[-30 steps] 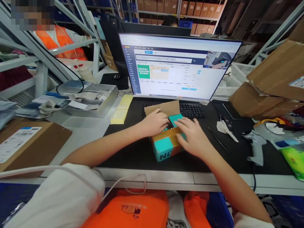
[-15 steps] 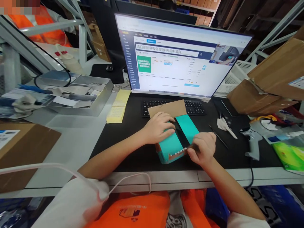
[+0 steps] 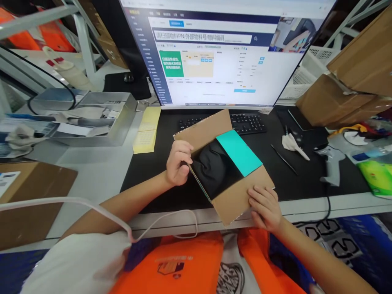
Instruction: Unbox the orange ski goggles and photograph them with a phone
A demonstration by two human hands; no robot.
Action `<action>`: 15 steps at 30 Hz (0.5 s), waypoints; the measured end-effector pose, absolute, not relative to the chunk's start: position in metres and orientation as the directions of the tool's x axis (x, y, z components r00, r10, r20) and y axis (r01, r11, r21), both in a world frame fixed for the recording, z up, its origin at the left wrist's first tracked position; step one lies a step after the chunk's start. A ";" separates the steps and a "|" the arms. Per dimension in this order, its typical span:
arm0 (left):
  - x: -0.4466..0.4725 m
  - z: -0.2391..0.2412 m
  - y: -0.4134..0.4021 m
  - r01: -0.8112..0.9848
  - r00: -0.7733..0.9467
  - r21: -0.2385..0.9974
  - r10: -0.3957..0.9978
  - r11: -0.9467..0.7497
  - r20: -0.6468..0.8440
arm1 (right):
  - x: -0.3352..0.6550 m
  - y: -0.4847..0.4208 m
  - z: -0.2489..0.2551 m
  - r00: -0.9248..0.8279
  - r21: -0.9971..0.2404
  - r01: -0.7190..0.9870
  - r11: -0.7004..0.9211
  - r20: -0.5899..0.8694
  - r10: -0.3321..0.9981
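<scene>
A cardboard box (image 3: 228, 207) stands on the black desk mat with its flaps spread apart. One flap is turquoise (image 3: 239, 152); the others show brown cardboard. Inside lies something black and folded that looks like fabric (image 3: 211, 165). My left hand (image 3: 178, 163) is closed on the box's left edge, thumb and fingers pinching the flap there. On the near brown flap, my right hand (image 3: 266, 207) holds the right end, its fingers over the top and the thumb at the near edge.
A monitor (image 3: 199, 87) and a keyboard (image 3: 249, 123) stand behind the box. Yellow slips (image 3: 147, 130) lie left. To the right are a thin dark tool (image 3: 284, 160), a barcode scanner (image 3: 332, 165) and stacked cartons (image 3: 321, 100). A grey tray (image 3: 122, 118) holds papers.
The box's left and near flaps have been opened outward, so the black contents show. My left hand has moved left to the box edge, and my right hand down onto the near flap.
</scene>
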State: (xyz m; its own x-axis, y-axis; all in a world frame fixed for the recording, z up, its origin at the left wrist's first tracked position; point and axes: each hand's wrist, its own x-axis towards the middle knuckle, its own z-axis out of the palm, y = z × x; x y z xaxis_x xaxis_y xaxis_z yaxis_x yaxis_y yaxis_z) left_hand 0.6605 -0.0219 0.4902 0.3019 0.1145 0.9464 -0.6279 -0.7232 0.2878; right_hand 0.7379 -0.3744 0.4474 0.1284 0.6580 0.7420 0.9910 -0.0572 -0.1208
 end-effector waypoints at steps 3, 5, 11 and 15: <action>0.646 0.492 -0.025 -0.566 0.312 0.339 0.185 -0.752 0.932 | 0.743 -0.372 0.467 0.117 -0.133 0.991 -0.032 0.702 0.703; 0.635 0.488 -0.026 -0.521 0.305 0.352 0.216 -0.777 0.928 | 0.748 -0.369 0.481 0.120 -0.142 0.989 -0.030 0.678 0.725; 0.587 0.460 -0.017 -0.333 0.597 0.406 0.143 -0.851 0.790 | 0.764 -0.352 0.529 0.171 -0.123 0.985 -0.123 0.531 0.830; 0.561 0.454 -0.011 -0.247 0.723 0.416 0.120 -0.875 0.681 | 0.780 -0.318 0.566 0.321 0.017 0.940 -0.340 0.292 0.901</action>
